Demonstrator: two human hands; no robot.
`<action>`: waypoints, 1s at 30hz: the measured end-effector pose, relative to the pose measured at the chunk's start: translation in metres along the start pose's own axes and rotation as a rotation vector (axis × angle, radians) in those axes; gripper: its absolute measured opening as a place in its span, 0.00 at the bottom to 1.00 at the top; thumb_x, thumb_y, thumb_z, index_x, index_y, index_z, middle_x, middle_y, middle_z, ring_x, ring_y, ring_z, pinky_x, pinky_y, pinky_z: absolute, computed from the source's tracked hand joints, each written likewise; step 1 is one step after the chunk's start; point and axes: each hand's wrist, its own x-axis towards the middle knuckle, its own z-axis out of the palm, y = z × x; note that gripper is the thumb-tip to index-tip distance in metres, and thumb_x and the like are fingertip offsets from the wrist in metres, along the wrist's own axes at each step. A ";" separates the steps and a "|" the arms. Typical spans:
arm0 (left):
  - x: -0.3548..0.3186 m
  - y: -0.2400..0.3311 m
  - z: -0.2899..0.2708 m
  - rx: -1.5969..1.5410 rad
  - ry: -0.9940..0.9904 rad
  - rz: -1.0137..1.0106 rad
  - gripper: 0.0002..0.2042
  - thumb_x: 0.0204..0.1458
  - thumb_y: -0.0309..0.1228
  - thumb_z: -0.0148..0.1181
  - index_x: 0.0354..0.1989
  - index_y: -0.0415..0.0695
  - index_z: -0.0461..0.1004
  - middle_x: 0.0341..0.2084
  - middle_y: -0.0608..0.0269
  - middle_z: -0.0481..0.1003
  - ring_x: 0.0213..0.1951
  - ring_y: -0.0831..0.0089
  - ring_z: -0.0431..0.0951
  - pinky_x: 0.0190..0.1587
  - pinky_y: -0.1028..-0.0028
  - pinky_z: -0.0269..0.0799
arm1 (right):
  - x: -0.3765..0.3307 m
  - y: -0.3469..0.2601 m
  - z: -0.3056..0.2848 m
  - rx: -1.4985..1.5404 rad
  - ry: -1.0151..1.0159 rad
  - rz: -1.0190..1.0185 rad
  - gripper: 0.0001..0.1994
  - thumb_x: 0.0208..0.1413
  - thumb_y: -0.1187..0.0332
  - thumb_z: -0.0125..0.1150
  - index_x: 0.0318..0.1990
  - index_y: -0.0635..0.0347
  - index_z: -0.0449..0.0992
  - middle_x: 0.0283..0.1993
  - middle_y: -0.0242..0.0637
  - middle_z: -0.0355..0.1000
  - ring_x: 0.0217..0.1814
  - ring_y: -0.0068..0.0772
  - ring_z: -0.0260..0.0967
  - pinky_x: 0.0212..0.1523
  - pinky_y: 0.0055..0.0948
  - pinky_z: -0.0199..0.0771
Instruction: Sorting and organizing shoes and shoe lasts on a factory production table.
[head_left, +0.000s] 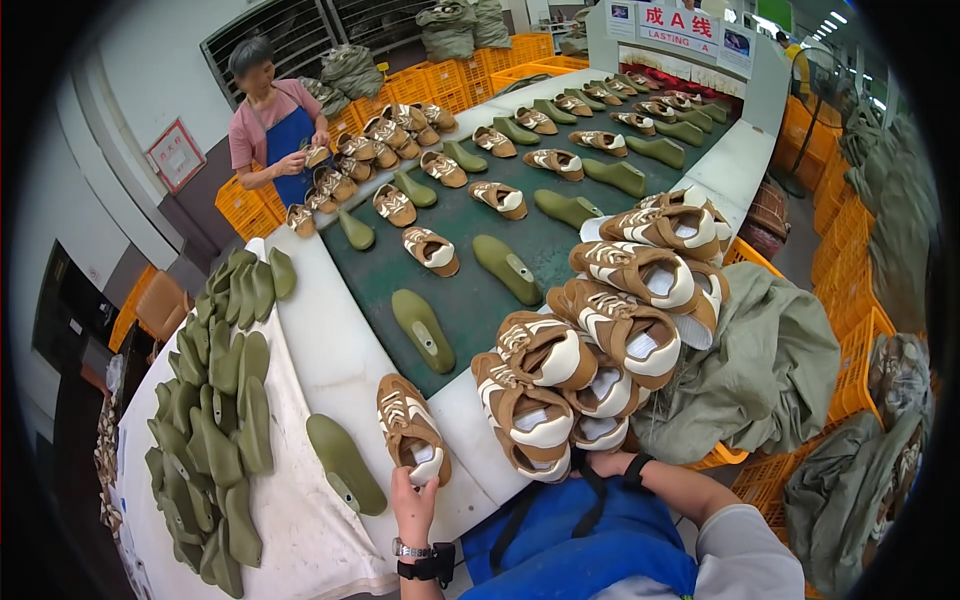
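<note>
The person's left hand (pixel 413 503) reaches up from the lower edge of the view, its fingers (pixel 425 488) closed on the heel end of a brown and white shoe (pixel 411 427). The shoe lies on the white counter (pixel 340 350), toe pointing toward 11 o'clock, just short of the dark green belt (pixel 470 290). A watch (pixel 412 550) and a black band sit on that wrist.

The right hand (pixel 608 463) is tucked under a tall stack of shoes (pixel 590 340) held against the person's blue apron (pixel 590 540); its fingers are hidden behind the lowest shoes, so whether they grip or merely prop the stack cannot be told. The stack rises toward 1 o'clock from the hand.

At 9 o'clock of the held shoe, just beside it, a single green foot form (pixel 345 463) lies on the counter. Further toward 9 o'clock a heap of green foot forms (pixel 215 420) covers a white cloth (pixel 300 520). On the belt, shoes and green forms lie in alternating rows, running off toward 12 o'clock.

At 11 o'clock, well apart, another person in a pink top and blue apron (pixel 272 125) stands at the far side of the counter, handling a shoe. Orange crates (pixel 850 330) stand at 3 o'clock, with a grey-green sack (pixel 770 370) draped over them.
</note>
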 end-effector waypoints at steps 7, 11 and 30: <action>0.004 -0.002 0.025 -0.011 0.089 -0.069 0.20 0.42 0.32 0.66 0.40 0.35 0.65 0.35 0.47 0.70 0.39 0.50 0.71 0.39 0.62 0.67 | -0.005 0.000 0.000 0.089 0.094 -0.097 0.34 0.48 0.40 0.54 0.45 0.68 0.73 0.47 0.52 0.71 0.52 0.47 0.65 0.56 0.37 0.59; 0.001 -0.002 0.036 0.066 0.143 -0.087 0.24 0.42 0.35 0.66 0.42 0.34 0.64 0.36 0.44 0.69 0.41 0.48 0.69 0.44 0.60 0.64 | -0.008 -0.001 -0.004 0.058 0.108 -0.128 0.35 0.48 0.40 0.55 0.48 0.68 0.71 0.51 0.52 0.68 0.57 0.48 0.61 0.59 0.37 0.55; -0.002 -0.004 0.034 0.149 0.161 -0.044 0.26 0.38 0.36 0.68 0.42 0.34 0.63 0.36 0.45 0.68 0.42 0.48 0.68 0.44 0.59 0.64 | -0.011 -0.013 -0.017 0.044 -0.088 0.008 0.35 0.45 0.37 0.54 0.40 0.66 0.77 0.46 0.49 0.72 0.55 0.46 0.64 0.58 0.35 0.57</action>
